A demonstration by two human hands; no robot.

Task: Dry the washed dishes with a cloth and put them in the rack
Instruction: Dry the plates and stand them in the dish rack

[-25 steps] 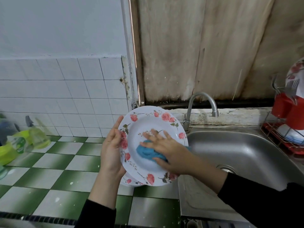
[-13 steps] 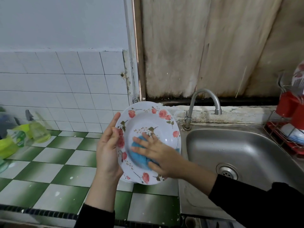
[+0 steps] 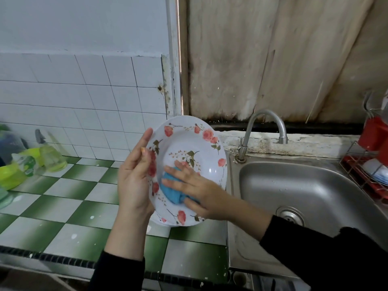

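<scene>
- your black sleeves [image 3: 315, 259] come in from the bottom edge, the forearms bare beyond them.
- your left hand [image 3: 134, 181] holds the plate [image 3: 189, 143] by its left rim: the thumb lies on the front of the rim, the fingers [image 3: 147, 134] reach up along the edge, and the palm is against the side.
- your right hand [image 3: 197, 194] lies flat in the well of the plate, fingers straight and spread, pressing the blue cloth [image 3: 171, 192] against the lower left of the inside.
- the plate is white with pink roses round the rim, lifted off the counter [image 3: 63, 206] and tilted to face you, above the seam where the green and white tiles meet the sink [image 3: 304, 185].
- the steel sink is to the right, its drain [image 3: 290, 216] near your right sleeve.
- the curved faucet [image 3: 264, 122] stands at the sink's back left corner, just right of the plate.
- the red wire rack [image 3: 361, 173] is at the far right edge, with pale dishes [image 3: 378, 175] in it and a red holder [image 3: 371, 131] above.
- far left on the counter, blurred, are a yellowish bottle [image 3: 50, 158] and a lime green tub [image 3: 10, 175], against the white wall tiles [image 3: 84, 97].
</scene>
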